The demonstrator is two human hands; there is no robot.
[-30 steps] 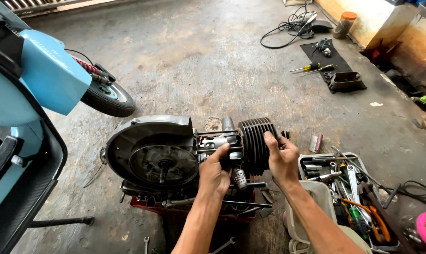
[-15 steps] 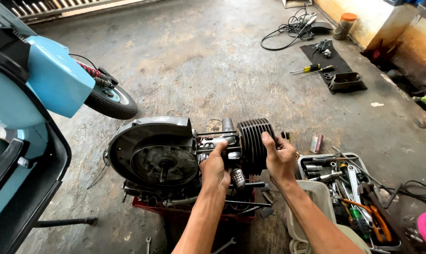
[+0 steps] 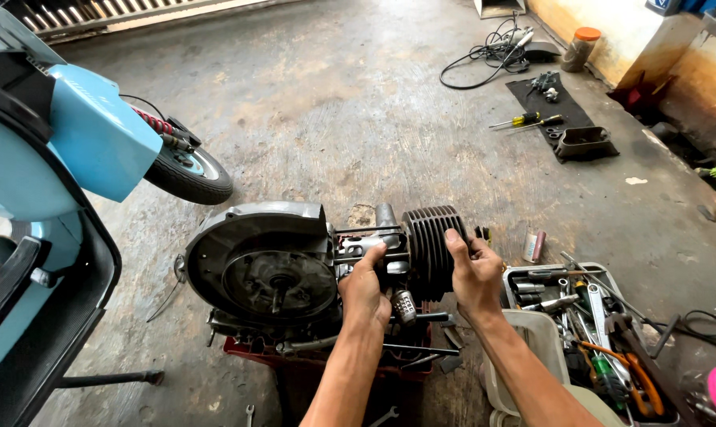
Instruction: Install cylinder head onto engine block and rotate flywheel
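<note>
left hand [image 3: 364, 286] wrapped on the engine [image 3: 294, 269] where the crankcase meets the finned cylinder [image 3: 430, 247], fingers curled tight on the metal; what exactly sits under the palm is hidden. right hand [image 3: 475, 273] grips the cylinder's right end, thumb up along the fins, fingers folded round the far side and out of sight. the cylinder lies between the two hands, both touching it.

one engine, resting on a red crate [image 3: 251, 352], mostly covered by it. round flywheel housing [image 3: 255, 261] faces the camera to the left of the left hand. a small ribbed part [image 3: 404, 304] shows just below the left hand; hard to make out what it is.

just right of the right forearm, one open tool tray [image 3: 524, 277] crammed with wrenches and pliers, too tangled to count, lower right part cut off by the frame's bottom edge. a pale plastic container [image 3: 532, 348] sits beside it, partly behind the arm.

left edge: one light blue scooter [image 3: 81, 150], cropped, with one front wheel [image 3: 190, 174] on the concrete floor [image 3: 334, 119].

far right of the floor: one dark mat [image 3: 567, 107], two screwdrivers [image 3: 516, 121] at its left edge, one black tray [image 3: 585, 144] on its near end. beyond, one coiled black cable [image 3: 484, 55] and one jar with an orange lid [image 3: 581, 47].
</note>
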